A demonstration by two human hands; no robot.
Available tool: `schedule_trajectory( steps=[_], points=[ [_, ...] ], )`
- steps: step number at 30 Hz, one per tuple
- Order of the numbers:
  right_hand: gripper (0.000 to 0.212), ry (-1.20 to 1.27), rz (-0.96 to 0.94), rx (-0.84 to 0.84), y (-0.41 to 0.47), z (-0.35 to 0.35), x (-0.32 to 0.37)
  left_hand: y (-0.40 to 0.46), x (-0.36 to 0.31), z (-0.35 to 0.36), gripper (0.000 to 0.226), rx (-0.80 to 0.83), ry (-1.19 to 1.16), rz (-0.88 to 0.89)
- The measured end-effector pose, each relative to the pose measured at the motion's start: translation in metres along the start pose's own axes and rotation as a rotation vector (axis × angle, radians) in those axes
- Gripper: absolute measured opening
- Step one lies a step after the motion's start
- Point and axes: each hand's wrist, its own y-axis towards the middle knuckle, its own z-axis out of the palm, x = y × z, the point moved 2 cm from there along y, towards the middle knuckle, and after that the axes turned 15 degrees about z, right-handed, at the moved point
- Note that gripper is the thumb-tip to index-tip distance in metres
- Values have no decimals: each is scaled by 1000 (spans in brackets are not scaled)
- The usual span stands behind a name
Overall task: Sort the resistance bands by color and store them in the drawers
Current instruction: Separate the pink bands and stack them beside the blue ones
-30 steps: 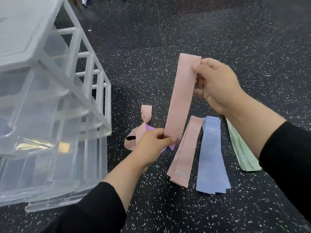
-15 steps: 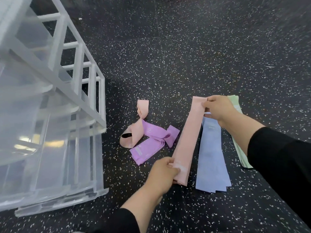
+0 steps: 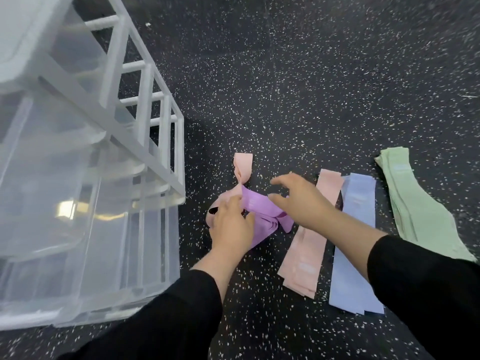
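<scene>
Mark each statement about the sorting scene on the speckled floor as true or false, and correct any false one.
1. The green bands lie furthest to the right of the piles. True.
2. The blue bands lie between the flat pink bands and the green bands. True.
3. The right hand holds a green band. False: it reaches over the tangled purple bands, far from the green pile.
4. The purple bands lie flat and straight. False: they are crumpled and tangled with a twisted pink band.
5. The left hand is at the tangle. True.
6. The drawer unit stands right of the bands. False: it is on the left.
</scene>
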Motion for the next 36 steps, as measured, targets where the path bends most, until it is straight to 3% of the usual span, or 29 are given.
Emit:
schedule_trajectory(
  steps=[4,7,11,15,17,22,25,27,31,36],
  points=[
    [40,40,21,31,-5,13,-6,16,11,3,75,135,24,50],
    [35,81,55,15,-5,12,-16,22,13,0,79,57,164,72],
    [32,106,70,-5,0,9,-28,31,8,-1,59,7,221,37],
    [30,127,73,-18,5,8,-31,36,15,-3,41,56,220,-40],
    [30,128,79,-9,7,10,-30,34,16,-5,26,20,134,-66],
    [31,184,84,29,6,14,-22,25,5,-18,33,-158,8,29],
    [44,313,131,79,4,17,-16,12,-11,-30,23,-180,-456,42],
    [59,469,211,136,2,20,-12,2,-25,-38,18,-182,-604,71],
    [46,902,319,317,-9,16,3,-12,-47,-48,20,-147,-608,206],
    [31,1167,299,301,-16,-4,23,-29,-69,-69,35,-142,-760,241]
  ],
)
